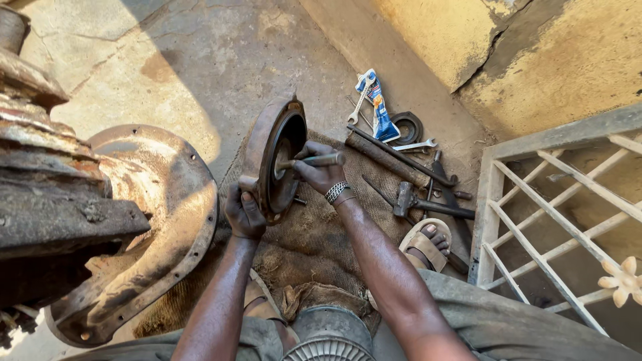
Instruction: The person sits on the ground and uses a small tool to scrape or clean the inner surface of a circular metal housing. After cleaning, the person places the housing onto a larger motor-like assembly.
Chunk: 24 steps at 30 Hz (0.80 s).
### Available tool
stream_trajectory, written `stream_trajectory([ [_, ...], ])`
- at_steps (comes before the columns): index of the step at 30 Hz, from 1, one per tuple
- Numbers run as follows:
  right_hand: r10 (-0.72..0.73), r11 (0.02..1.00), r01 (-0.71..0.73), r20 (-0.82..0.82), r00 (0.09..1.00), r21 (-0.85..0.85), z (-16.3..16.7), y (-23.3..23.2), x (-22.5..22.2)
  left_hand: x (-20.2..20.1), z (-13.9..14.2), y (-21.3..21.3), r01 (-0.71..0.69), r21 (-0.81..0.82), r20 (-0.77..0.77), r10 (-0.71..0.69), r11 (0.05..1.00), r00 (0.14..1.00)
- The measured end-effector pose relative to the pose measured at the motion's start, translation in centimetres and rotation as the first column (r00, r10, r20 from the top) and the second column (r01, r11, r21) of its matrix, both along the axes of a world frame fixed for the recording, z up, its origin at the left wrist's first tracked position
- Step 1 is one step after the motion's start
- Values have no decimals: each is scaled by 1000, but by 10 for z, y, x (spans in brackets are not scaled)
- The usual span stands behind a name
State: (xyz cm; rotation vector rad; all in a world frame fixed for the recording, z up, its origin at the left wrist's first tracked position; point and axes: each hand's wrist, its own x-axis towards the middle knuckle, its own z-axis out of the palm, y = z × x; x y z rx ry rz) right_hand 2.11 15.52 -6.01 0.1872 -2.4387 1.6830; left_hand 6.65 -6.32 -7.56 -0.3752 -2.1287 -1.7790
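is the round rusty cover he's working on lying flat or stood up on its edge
Stood on edge: the round rusty cover rests on the burlap sacking, the left hand gripping its lower rim, its hollow face turned sideways.

Outdoor repair yard: rusty machine housing [144, 227], hammer [408, 199], spanners [359, 100] on concrete.

Bare concrete floor [200, 60] at upper centre lies open; rusty housing [134, 227] blocks left, scattered tools [408, 174] crowd right.

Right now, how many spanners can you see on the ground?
2. One spanner lies across the blue packet; another spanner lies below the black ring. More may be hidden among the bars.
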Motion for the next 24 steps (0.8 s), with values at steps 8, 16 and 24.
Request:
stream_trajectory([
  [8,-146,912,240,283,948,-334,0,-1,3,-2,-4,-1,-32,-22,-39,31,999,999],
  [16,-129,939,226,345,930,-258,5,6,1,0,4,0,-60,-48,-36,59,997,998],
  [24,-153,926,201,171,973,-320,23,5,8,3,12,12,-35,-81,-32,33,996,999],
])
